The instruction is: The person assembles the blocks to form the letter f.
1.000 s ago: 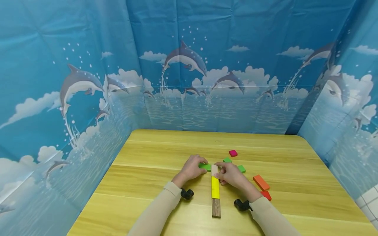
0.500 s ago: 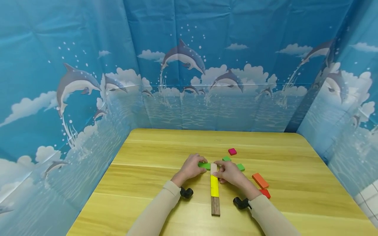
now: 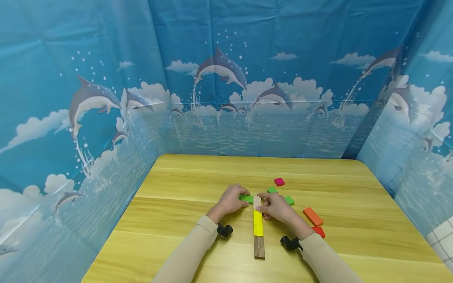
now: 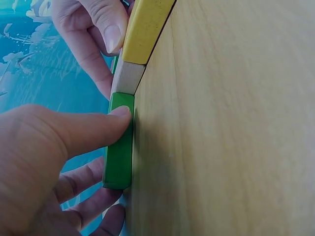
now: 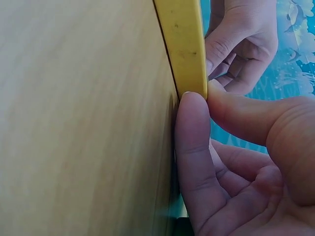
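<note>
A row of flat toy blocks runs away from the person in the head view: a dark brown block (image 3: 259,247) nearest, a yellow block (image 3: 258,223) in the middle, a pale wooden block (image 3: 256,202) at the far end. My left hand (image 3: 230,199) pinches a green block (image 4: 118,142) between thumb and fingers; it lies crosswise, its end against the left side of the pale block. My right hand (image 3: 277,208) holds the pale block from the right, index finger at its far end, thumb near the yellow joint. In the right wrist view, these fingers (image 5: 193,142) hide the pale block.
Right of the right hand lie an orange block (image 3: 313,216) and a red block (image 3: 319,231). Two small green blocks (image 3: 289,200) and a magenta block (image 3: 279,182) lie beyond it. A dolphin-print curtain (image 3: 247,129) surrounds the wooden table (image 3: 177,184).
Both hands keep their places at the green and pale blocks. The blocks show no clear movement; the head view shifts slightly.
</note>
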A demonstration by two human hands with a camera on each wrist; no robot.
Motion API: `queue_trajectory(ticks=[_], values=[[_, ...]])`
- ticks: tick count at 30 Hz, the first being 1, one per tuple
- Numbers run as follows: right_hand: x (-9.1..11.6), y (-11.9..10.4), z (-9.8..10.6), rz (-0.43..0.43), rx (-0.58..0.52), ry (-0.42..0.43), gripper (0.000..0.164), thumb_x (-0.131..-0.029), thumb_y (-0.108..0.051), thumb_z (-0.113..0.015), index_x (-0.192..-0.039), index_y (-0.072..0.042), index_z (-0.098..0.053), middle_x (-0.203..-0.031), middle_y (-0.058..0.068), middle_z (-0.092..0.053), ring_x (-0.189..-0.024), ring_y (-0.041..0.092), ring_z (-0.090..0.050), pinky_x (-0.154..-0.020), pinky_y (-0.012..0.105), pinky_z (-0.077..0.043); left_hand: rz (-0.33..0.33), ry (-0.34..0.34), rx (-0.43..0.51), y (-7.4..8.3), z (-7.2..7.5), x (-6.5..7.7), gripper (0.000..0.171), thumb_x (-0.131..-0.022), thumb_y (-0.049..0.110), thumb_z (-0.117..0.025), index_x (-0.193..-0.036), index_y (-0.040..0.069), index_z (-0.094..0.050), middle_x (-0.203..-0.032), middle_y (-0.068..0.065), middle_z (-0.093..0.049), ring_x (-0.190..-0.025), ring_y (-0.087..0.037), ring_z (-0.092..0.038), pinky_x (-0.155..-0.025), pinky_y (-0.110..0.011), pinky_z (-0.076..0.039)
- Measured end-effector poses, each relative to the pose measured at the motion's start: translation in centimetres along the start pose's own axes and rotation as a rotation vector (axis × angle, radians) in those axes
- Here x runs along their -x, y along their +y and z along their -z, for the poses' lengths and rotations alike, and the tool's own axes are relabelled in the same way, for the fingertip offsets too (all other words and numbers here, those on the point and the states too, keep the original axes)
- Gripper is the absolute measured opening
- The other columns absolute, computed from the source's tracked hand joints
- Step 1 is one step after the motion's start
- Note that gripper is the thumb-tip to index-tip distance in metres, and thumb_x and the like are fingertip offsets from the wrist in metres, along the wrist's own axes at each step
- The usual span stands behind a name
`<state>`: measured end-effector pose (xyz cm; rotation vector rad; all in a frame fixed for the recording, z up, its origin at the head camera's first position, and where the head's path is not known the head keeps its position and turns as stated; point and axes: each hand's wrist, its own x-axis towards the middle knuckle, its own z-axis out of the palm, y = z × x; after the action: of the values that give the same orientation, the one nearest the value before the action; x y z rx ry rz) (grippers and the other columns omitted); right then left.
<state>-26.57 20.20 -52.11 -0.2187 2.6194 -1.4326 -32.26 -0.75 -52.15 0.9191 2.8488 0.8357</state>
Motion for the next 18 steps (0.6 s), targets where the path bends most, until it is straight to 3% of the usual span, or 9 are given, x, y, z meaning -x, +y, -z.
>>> queue_trajectory(ticks=[10,18], values=[[0.2,-0.9,1.0,-0.01,0.036,0.032,0.065,-0.093,-0.018,-0.075,-0.15,-0.003,-0.047,-0.078,0.01,-0.063,-0.058,0.024,-0.065,-0.056,0.035,-0.058,0.012,-0.012,0.054,0.1,0.2,0.3,0.039,-0.091,0.033,-0.078,-0.127,0.02,-0.071,-0.12,0.001,-0.06,-0.113,-0.022,-0.052,-0.093,-0.042,-0.047],[1.3,-2.1,3.3,0.045,0.115,0.124,0.044,-0.096,-0.018,-0.072,-0.137,-0.008,-0.062,-0.085,0.011,-0.067,-0.062,0.03,-0.063,-0.055,0.039,-0.053,-0.026,0.041,0.003,0.9,0.6,2.0,0.036,-0.096,0.035,-0.071,-0.129,0.021,-0.069,-0.129,0.001,-0.058,-0.125,-0.028,-0.05,-0.102,-0.056,-0.04]])
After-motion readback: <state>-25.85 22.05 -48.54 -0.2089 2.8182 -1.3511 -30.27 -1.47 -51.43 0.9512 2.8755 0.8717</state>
